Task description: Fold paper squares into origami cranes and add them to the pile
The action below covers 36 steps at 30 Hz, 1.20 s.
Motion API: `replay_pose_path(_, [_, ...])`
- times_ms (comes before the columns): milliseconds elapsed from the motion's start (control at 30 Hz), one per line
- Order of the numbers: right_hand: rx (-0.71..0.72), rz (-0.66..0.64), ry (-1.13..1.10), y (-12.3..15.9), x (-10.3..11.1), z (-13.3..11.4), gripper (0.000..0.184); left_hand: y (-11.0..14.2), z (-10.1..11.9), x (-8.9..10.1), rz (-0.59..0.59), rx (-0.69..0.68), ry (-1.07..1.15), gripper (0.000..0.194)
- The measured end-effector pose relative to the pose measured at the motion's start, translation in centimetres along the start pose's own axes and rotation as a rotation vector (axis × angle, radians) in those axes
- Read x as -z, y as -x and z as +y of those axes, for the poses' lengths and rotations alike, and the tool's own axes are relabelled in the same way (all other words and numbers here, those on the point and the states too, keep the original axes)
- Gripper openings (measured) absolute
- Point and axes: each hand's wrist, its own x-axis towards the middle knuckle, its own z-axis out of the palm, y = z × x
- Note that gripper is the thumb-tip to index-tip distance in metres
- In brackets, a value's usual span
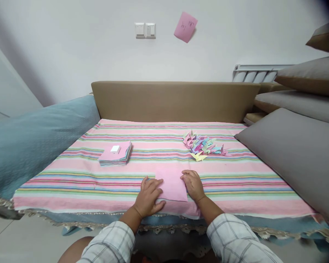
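A pink sheet of paper [172,185] lies flat near the front edge of the striped bedspread [235,182]. My left hand [149,196] rests on its left edge with the fingers spread flat. On the sheet's right edge sits my right hand [192,183], fingers curled down and pressing the paper. A stack of coloured paper squares [115,154] with a small white block on top lies to the left, beyond my hands. A heap of several small folded paper cranes [203,145] lies to the right, further back.
A teal blanket [30,142] is bunched along the left side. Grey cushions [298,146] are piled at the right. A tan headboard [170,100] runs across the back, with wall switches [145,30] and a pink note [185,26] above it.
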Motion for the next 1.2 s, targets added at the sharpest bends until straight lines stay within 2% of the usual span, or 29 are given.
replay_pose_path(100, [0.000, 0.011, 0.004, 0.0, 0.0, 0.0, 0.036, 0.0, -0.2, -0.4, 0.049, 0.030, -0.020, 0.013])
replay_pose_path(267, [-0.005, 0.046, 0.023, 0.1, -0.2, 0.3, 0.034, -0.5, -1.0, -1.0, 0.212, 0.266, -0.034, 0.018])
replay_pose_path(367, [-0.008, 0.053, 0.023, 0.1, -0.3, 0.3, 0.033, -0.9, -1.4, -1.3, 0.264, 0.373, -0.057, 0.020])
replay_pose_path(500, [-0.009, 0.046, 0.007, 0.1, -0.2, 0.3, 0.032, -1.4, -1.8, -1.8, 0.261, 0.468, -0.076, 0.021])
replay_pose_path(667, [-0.003, 0.009, -0.029, 0.1, -0.2, 0.4, 0.032, -2.0, -2.7, -2.0, 0.202, 0.568, -0.079, 0.020])
replay_pose_path(733, [0.005, -0.009, -0.030, 0.0, -0.3, 0.5, 0.032, -2.0, -2.8, -1.8, 0.189, 0.559, -0.047, 0.024])
replay_pose_path(833, [-0.004, -0.028, -0.009, -0.1, -0.4, 0.4, 0.029, -1.5, -2.7, -1.3, 0.212, 0.458, 0.007, 0.036])
replay_pose_path(967, [-0.046, -0.025, 0.034, -0.1, -0.5, 0.1, 0.021, -0.6, -2.1, -0.8, 0.208, 0.302, 0.028, 0.026])
replay_pose_path(1067, [-0.090, -0.024, 0.041, -0.1, -0.6, 0.0, 0.025, -0.5, -1.8, -0.9, 0.214, 0.306, 0.009, 0.019])
replay_pose_path(1200, [-0.117, -0.013, 0.021, -0.1, -0.7, 0.2, 0.022, -0.9, -1.8, -1.2, 0.240, 0.375, -0.003, 0.018])
